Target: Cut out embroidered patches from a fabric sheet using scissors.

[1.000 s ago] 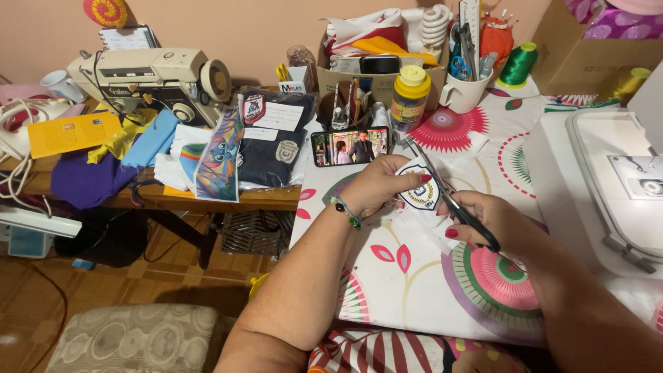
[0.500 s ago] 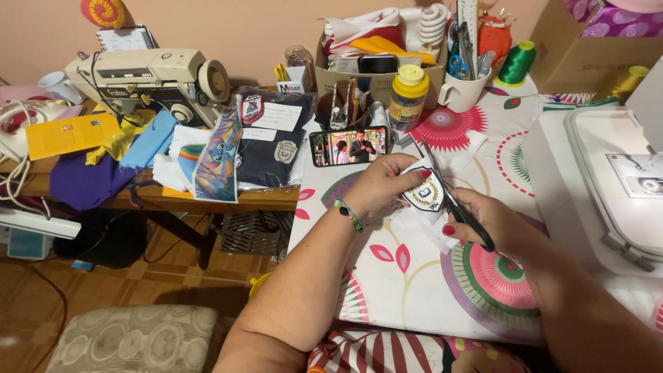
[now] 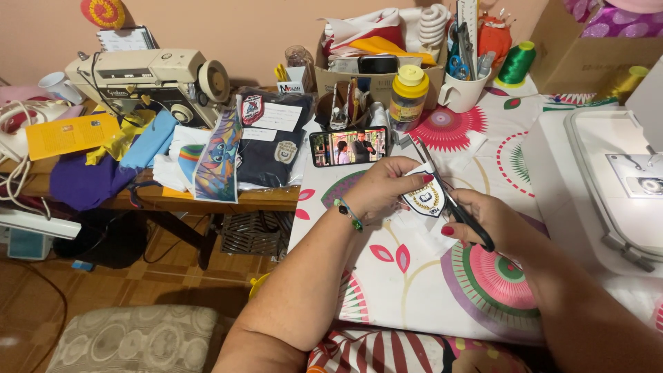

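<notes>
We saw the bench [image 3: 414,304], covered in a white cloth with bright flower prints, running under both arms, and a white embroidery machine [image 3: 608,186] standing on it to the right. On the lower wooden table to the left stood a cream sewing machine [image 3: 148,79], with a purple cloth [image 3: 83,183] and a pale blue cloth [image 3: 148,141] piled just in front of it and a dark folded garment in a clear bag [image 3: 273,145] beside them. A cardboard box [image 3: 376,72] stuffed with fabric sat at the back of the bench, next to a white mug [image 3: 464,90] of tools, a green thread spool [image 3: 516,63] and a yellow-capped jar [image 3: 409,93]. A phone [image 3: 349,146] lay on its side just beyond the hands, its screen lit. The left hand [image 3: 383,186] was closed around the edge of a shield-shaped embroidered patch [image 3: 423,199], holding it just above the cloth near the middle of the bench. The right hand [image 3: 487,221] gripped black-handled scissors [image 3: 449,197], blades pointing away and running along the patch's right edge. Against the frames from a second and half a second before, little had changed: both hands kept their grips, the patch stayed in the same spot, and the scissors sat at nearly the same angle along it.
</notes>
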